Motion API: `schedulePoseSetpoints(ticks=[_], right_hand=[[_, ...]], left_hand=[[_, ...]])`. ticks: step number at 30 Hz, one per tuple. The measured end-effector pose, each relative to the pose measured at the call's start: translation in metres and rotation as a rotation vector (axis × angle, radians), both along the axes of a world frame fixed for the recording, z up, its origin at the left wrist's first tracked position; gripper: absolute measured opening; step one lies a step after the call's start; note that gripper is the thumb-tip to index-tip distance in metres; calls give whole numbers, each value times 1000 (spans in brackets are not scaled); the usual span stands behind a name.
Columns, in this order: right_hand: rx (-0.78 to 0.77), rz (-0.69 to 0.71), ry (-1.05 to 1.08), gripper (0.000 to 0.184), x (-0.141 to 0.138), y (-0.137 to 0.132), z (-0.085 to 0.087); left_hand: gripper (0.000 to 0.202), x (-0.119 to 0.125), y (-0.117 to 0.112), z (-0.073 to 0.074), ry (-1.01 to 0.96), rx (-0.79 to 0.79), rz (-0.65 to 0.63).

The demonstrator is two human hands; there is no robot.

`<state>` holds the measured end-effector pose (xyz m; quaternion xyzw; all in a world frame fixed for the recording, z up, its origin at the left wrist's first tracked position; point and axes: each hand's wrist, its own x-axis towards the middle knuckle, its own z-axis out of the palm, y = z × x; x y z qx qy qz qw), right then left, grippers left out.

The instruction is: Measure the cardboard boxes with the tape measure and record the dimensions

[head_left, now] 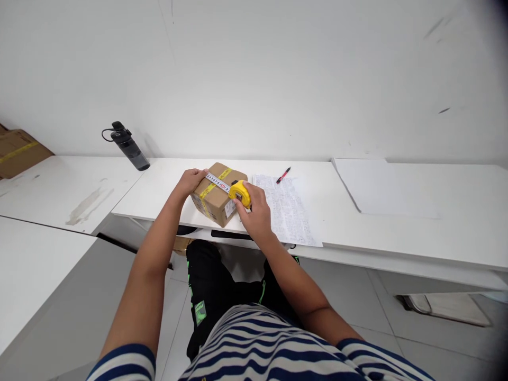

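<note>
A brown cardboard box point(216, 200) with yellow tape sits on the white table near its front edge. My right hand point(255, 211) is closed around a yellow tape measure point(240, 193) at the box's right side. Its white blade point(217, 181) stretches across the box's top, with numbers facing up. At the left top edge of the box, my left hand point(192, 181) has its fingers pressed on the blade's end; the tip is hidden under them. Part of a white label shows on the box's front corner.
Handwritten sheets point(291, 211) lie right of the box, with a red and black pen point(283, 175) on them. Blank paper point(369, 185) lies farther right. A dark water bottle point(130, 146) stands at the back left. Another taped box point(19, 152) is at the far left.
</note>
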<state>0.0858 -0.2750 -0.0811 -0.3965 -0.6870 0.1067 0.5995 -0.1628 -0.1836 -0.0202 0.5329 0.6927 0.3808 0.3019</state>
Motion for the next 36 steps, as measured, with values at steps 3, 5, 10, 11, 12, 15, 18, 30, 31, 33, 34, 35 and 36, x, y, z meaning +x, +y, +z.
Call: schedulePoseSetpoints(ticks=[3, 5, 10, 11, 12, 15, 18, 30, 31, 33, 34, 35, 36], right_hand=[[-2, 21, 95, 51, -3, -1, -7], [-16, 38, 205, 52, -6, 1, -14], [-232, 72, 602, 66, -6, 10, -21], [-277, 85, 671, 70, -4, 12, -21], [-321, 105, 728, 74, -3, 14, -20], [-441, 189, 856, 79, 3, 19, -16], [-492, 289, 908, 72, 8, 24, -13], [-494, 392, 859, 72, -25, 7, 3], [-451, 364, 826, 72, -23, 6, 5], [-352, 314, 731, 71, -16, 5, 11], [-308, 299, 679, 71, -12, 4, 15], [-269, 295, 633, 71, -9, 4, 19], [-231, 300, 594, 71, -6, 2, 25]], left_hand=[[49, 3, -5, 4, 124, 29, -14], [58, 4, -11, 10, 247, 31, -46], [74, -1, -37, 20, 433, -33, -97], [73, -3, -43, 20, 441, -19, -94], [71, -6, -48, 19, 443, 2, -90], [69, -14, -61, 13, 433, 69, -74], [69, -25, -72, 4, 445, 111, -60], [67, -30, -75, -56, 534, 239, 198], [69, -31, -73, -51, 489, 268, 262], [69, -34, -74, -33, 360, 385, 426], [65, -35, -77, -21, 280, 453, 485], [56, -34, -82, -8, 200, 514, 515], [44, -31, -88, 7, 122, 549, 493]])
